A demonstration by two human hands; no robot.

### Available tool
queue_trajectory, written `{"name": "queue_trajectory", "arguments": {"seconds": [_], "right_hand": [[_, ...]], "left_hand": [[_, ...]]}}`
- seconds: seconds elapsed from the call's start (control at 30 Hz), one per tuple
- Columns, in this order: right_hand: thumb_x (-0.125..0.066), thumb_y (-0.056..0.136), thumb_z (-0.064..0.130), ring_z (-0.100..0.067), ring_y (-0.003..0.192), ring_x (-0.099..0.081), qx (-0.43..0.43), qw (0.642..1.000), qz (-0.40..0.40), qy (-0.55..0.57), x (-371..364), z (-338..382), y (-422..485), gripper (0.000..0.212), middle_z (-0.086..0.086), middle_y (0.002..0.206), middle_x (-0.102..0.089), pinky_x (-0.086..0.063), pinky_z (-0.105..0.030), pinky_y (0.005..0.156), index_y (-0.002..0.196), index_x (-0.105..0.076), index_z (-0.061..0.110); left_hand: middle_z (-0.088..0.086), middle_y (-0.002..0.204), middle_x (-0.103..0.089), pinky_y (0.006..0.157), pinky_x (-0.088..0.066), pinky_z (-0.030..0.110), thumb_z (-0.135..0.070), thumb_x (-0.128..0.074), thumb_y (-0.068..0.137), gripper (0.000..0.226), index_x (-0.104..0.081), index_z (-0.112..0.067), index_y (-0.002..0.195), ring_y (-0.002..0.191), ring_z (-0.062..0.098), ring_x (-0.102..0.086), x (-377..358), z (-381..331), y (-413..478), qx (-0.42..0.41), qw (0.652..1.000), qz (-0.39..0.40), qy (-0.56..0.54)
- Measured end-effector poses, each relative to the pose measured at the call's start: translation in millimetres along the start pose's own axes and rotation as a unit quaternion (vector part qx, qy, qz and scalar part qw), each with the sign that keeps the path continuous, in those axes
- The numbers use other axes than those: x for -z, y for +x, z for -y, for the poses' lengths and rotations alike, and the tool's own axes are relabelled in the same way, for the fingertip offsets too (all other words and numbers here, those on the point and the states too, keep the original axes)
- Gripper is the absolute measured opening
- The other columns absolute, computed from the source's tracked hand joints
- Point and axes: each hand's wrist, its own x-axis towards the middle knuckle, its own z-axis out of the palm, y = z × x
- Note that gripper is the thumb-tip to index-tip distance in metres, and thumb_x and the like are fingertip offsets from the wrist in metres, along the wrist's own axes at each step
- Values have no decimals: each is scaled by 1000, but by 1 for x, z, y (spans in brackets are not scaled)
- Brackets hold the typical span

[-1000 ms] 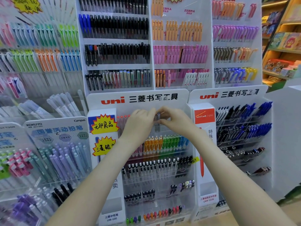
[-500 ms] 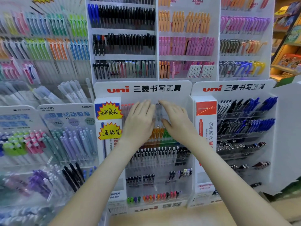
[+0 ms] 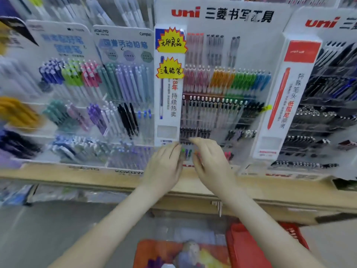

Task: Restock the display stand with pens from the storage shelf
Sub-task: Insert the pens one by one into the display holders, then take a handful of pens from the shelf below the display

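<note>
Though loosely open, hands (image 3: 164, 165) (image 3: 210, 163) touch pens (image 3: 186, 152).

Two hands are seen, the left hand (image 3: 164, 165) and the right hand (image 3: 212, 167), both at the bottom row of the uni display stand (image 3: 222, 16). Five rows of pens are made out on that stand. Two yellow tags are counted on its left panel, an upper label (image 3: 171, 42) and a lower label (image 3: 169, 70). In its top row, though blurred, about four red-capped pens (image 3: 195, 47), four dark-capped pens (image 3: 214, 47) and a further pair (image 3: 234, 49) are counted. Two stands are seen left of it, the Kokuyo stand (image 3: 123, 39) and a farther stand (image 3: 61, 41). One second uni stand (image 3: 320, 24) is seen right of it, and one red basket (image 3: 249, 246) below it.
</note>
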Motion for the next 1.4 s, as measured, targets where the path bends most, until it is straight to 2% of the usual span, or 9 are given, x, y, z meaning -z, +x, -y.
{"name": "queue_trajectory", "arguments": {"seconds": [0.37, 0.53, 0.63, 0.73, 0.83, 1.07, 1.2, 1.3, 1.4], "right_hand": [[-41, 86, 13, -31, 93, -59, -127, 974, 186, 14, -127, 24, -190, 34, -13, 100, -66, -49, -37, 80, 109, -62, -1], [-41, 84, 10, -37, 93, -59, -181, 957, 225, -6, -205, -30, -227, 36, -17, 101, -65, -50, -40, 78, 112, -60, -4], [-48, 86, 5, -40, 90, -57, -206, 952, 225, -22, -259, -78, -241, 29, -20, 99, -63, -47, -42, 75, 112, -58, -3], [-55, 88, 5, -41, 107, -50, -229, 944, 237, -18, -315, -130, -258, 39, -23, 121, -57, -41, -43, 88, 126, -50, -3], [-44, 86, 25, -40, 118, -45, -232, 937, 259, -29, -369, -180, -274, 55, -21, 134, -49, -33, -41, 99, 134, -43, -1], [-50, 92, 19, -36, 132, -29, -240, 954, 118, -132, -429, -252, -282, 60, -20, 151, -26, -23, -42, 108, 146, -27, 7], [-41, 94, 29, -35, 142, -11, -314, 915, 86, -238, -437, -275, -280, 63, -19, 157, -6, -10, -47, 113, 150, -15, 14], [-35, 98, 28, -36, 139, -16, -356, 893, 84, -260, -440, -287, -278, 48, -21, 154, -18, -14, -46, 111, 142, -33, 9], [-43, 84, 0, -33, 129, -31, -292, 926, 80, -225, -439, -291, -279, 41, -20, 138, -45, -27, -40, 106, 123, -53, 2]], "left_hand": [[11, 101, -67, 72, -54, 33, -22, -42, 83, 37, -65, -2, 105, 90, 29, -64, -81, 7, -186, 73, 986, 138, -50], [12, 97, -66, 66, -53, 32, -24, -41, 81, 37, -64, -2, 102, 84, 31, -65, -162, 28, -206, 88, 974, 206, -20], [14, 96, -65, 64, -53, 37, -17, -60, 80, 25, -63, -2, 101, 84, 34, -64, -232, 46, -207, 106, 968, 225, -14], [17, 116, -58, 80, -47, 41, -16, -58, 88, 35, -55, -2, 120, 103, 37, -56, -307, 61, -203, 131, 962, 236, -28], [14, 144, -41, 103, -34, 39, -24, -44, 98, 48, -37, -6, 142, 129, 32, -39, -381, 78, -201, 159, 961, 224, -35], [14, 152, -28, 111, -25, 36, -31, -41, 100, 54, -28, -9, 147, 137, 30, -29, -484, 96, -199, 169, 967, 177, -65], [9, 158, -17, 112, -22, 32, -34, -38, 101, 59, -17, -13, 151, 141, 27, -20, -503, 96, -200, 174, 964, 177, -95], [7, 159, -16, 113, -22, 34, -37, -38, 101, 59, -17, -14, 152, 142, 27, -19, -508, 97, -203, 166, 967, 167, -95], [6, 159, -18, 114, -21, 32, -32, -39, 101, 56, -20, -15, 151, 143, 25, -20, -504, 94, -202, 162, 963, 156, -147]]}}
